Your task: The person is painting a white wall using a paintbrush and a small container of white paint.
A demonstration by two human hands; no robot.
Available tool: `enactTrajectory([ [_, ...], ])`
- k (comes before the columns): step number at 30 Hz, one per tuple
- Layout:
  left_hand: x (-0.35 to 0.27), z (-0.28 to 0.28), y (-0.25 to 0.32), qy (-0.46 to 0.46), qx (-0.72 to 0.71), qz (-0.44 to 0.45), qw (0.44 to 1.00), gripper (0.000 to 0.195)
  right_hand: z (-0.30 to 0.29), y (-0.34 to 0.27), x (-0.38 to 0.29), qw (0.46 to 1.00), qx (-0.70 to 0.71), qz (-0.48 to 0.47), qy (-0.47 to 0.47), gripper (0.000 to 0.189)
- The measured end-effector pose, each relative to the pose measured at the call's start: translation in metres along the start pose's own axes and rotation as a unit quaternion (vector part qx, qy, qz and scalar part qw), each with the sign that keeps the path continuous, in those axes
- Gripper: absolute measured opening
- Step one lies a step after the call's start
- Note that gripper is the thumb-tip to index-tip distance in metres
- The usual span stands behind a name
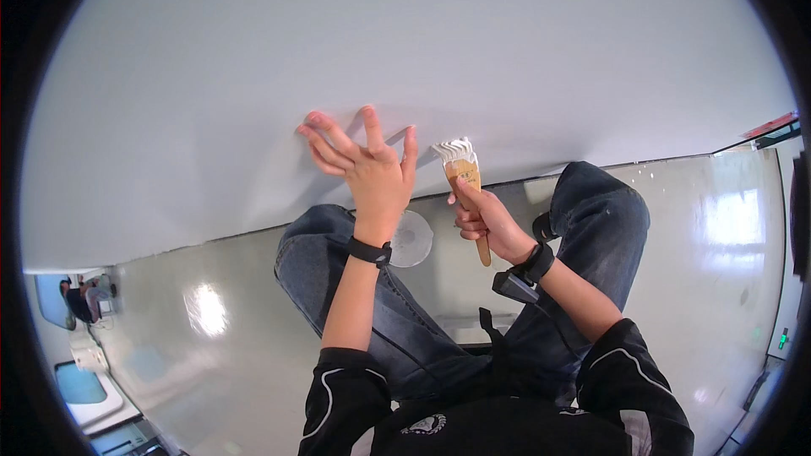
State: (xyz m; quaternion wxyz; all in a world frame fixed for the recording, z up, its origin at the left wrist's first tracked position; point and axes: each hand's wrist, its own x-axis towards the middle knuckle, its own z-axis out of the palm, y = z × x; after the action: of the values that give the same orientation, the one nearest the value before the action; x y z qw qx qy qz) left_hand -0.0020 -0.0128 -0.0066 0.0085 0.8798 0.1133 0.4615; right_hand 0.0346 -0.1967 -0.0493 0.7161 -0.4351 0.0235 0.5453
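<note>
My left hand (370,155) has its fingers spread, with the fingertips resting on or very near the pale wall (405,44). It holds nothing. To its right, my right hand (491,218) grips the wooden handle of a flat paintbrush (462,171). White paint or paste coats the brush's bristles, which point up at the wall. Whether the bristles touch the wall I cannot tell. Below and between my hands, a round whitish container or lid (412,239) is on the floor, partly hidden by my left wrist and knee.
My bent knees in jeans (599,221) face the wall's lower edge. White drops (645,174) spot the glossy floor (241,316) on the right. Another person (85,297) sits at far left, near a white machine-like object (89,354). A cable hangs from a device at my right wrist (516,287).
</note>
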Motion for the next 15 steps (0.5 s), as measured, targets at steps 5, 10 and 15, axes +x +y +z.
enactTrajectory([
  [5,0.001,0.001,0.0,-0.003,0.007,-0.001,1.0,0.083,-0.015,0.015,0.01,0.996,0.07,0.061,0.018,0.034],
  [10,0.002,0.001,-0.001,-0.001,0.012,0.004,1.0,0.084,-0.017,0.018,0.011,0.987,0.135,0.089,-0.002,0.026],
  [15,0.0,0.002,-0.001,-0.001,0.013,0.007,1.0,0.085,-0.012,0.015,0.009,0.993,0.096,0.062,-0.038,0.019],
])
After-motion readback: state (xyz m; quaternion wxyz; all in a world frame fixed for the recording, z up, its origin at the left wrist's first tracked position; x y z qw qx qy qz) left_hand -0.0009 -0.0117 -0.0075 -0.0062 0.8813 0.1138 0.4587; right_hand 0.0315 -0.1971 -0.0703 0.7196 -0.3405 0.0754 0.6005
